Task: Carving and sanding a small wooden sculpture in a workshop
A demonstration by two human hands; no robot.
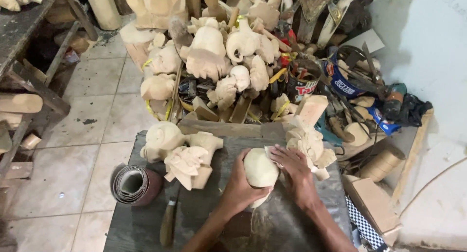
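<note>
The left hand (pixel 241 186) wraps its grip around a pale wooden carving (pixel 260 170), holding it just above the dark tabletop (pixel 287 223) near its front edge. The right hand (pixel 294 171) lies on the carving's right side, fingers pressing a small piece of sandpaper (pixel 270 151) against the wood. Other carved figures (pixel 182 152) stand on the tabletop to the left, a sandpaper roll (pixel 136 185) hangs off its left edge, and a tool handle (pixel 168 223) lies beside that.
</note>
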